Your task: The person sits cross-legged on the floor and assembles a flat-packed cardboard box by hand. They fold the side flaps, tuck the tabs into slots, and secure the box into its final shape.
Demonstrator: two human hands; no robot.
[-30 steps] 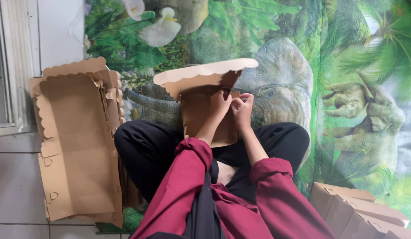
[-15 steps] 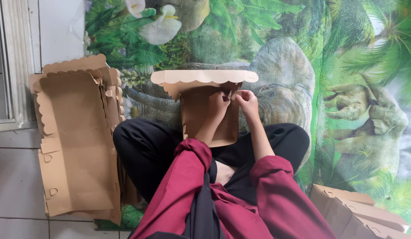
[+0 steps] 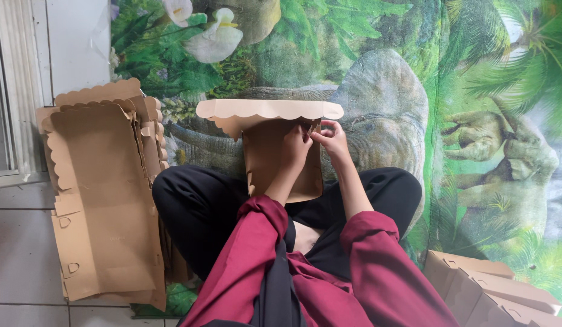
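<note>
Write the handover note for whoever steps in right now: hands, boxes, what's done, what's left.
Left hand: pinching the upper right corner of the cardboard box blank held upright over the lap.
Right hand: fingertips on the same corner, meeting the left hand at a small tab.
Done: scalloped top flap is folded over, level.
Left: that corner looks not yet locked; the other sides appear unfolded.
Stack of flat blanks lies on the floor to the left; folded boxes sit at lower right.
</note>
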